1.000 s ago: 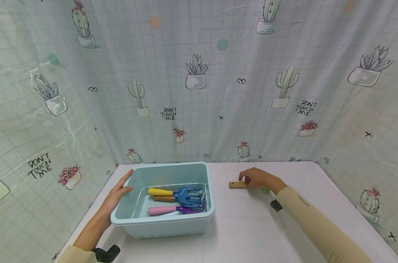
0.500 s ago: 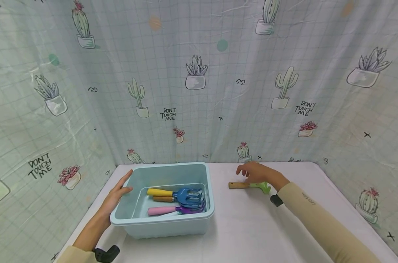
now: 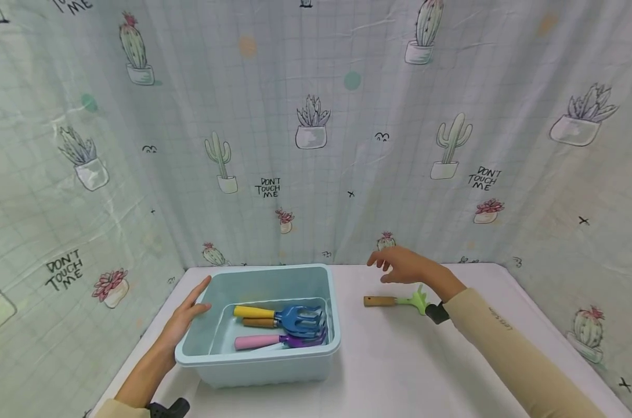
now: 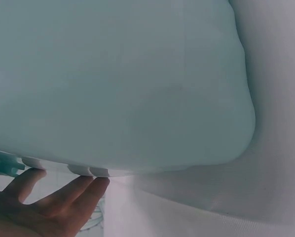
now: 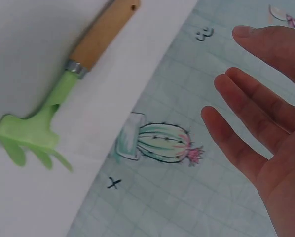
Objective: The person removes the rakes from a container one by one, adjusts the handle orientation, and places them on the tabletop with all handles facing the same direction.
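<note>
In the head view, my left hand (image 3: 180,319) rests at the left rim of a pale blue plastic bin (image 3: 268,367), its fingers fairly straight. The left wrist view has its fingertips touching the bin's outer wall (image 4: 137,89). A green hand rake (image 3: 412,301) with a wooden handle lies on the table, right of the bin. Above and behind it hovers my right hand (image 3: 407,265), fingers spread and holding nothing; the right wrist view shows the hand (image 5: 266,133) apart from the rake (image 5: 31,131).
Inside the bin lie a blue hand rake (image 3: 300,320) with a yellow handle, a brown wooden handle (image 3: 258,323) partly hidden under it, and a purple hand rake (image 3: 300,342) with a pink handle. A cactus-print curtain (image 3: 316,174) surrounds the white table (image 3: 389,371).
My right hand has let go of the green hand rake and lifted up and away from it, uncovering the rake on the table. My left hand stays at the bin.
</note>
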`<state>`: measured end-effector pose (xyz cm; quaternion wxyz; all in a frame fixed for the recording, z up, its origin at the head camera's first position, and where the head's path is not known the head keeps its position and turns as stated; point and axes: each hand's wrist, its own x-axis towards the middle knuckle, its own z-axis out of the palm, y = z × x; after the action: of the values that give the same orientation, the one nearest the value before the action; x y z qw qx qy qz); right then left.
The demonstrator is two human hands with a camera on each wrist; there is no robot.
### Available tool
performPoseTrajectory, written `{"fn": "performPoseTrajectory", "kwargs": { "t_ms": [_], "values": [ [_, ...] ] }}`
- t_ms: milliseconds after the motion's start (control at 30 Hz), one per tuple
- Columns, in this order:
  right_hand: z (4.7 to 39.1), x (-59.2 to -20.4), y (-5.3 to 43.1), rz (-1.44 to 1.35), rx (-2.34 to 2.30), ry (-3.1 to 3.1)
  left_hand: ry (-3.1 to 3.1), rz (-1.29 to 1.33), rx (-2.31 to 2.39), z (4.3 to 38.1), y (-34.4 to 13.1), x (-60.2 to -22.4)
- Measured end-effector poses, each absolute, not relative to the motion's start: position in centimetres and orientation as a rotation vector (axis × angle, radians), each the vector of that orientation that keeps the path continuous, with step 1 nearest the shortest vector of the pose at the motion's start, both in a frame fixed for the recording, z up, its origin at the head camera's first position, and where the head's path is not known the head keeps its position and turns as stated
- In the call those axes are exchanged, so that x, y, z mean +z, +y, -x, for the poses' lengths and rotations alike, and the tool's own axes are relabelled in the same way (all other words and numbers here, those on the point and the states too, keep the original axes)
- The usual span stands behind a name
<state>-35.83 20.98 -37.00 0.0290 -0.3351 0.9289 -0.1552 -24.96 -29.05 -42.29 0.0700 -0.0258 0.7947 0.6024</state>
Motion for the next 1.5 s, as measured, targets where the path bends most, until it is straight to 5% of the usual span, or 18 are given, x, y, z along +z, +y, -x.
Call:
{"fn": "performPoseTrajectory", "kwargs": {
  "t_ms": [1000,1500],
  "values": [
    [32.2,-27.9,13.0,1.216,-0.328,2.899,2.367,0.059,1.845,25.2,-29.4,-42.1],
    [32.3,-27.6,5.5,1.414,-0.224,2.724,2.362,0.044,1.863,25.1,-29.1,-42.2]
  ]
}}
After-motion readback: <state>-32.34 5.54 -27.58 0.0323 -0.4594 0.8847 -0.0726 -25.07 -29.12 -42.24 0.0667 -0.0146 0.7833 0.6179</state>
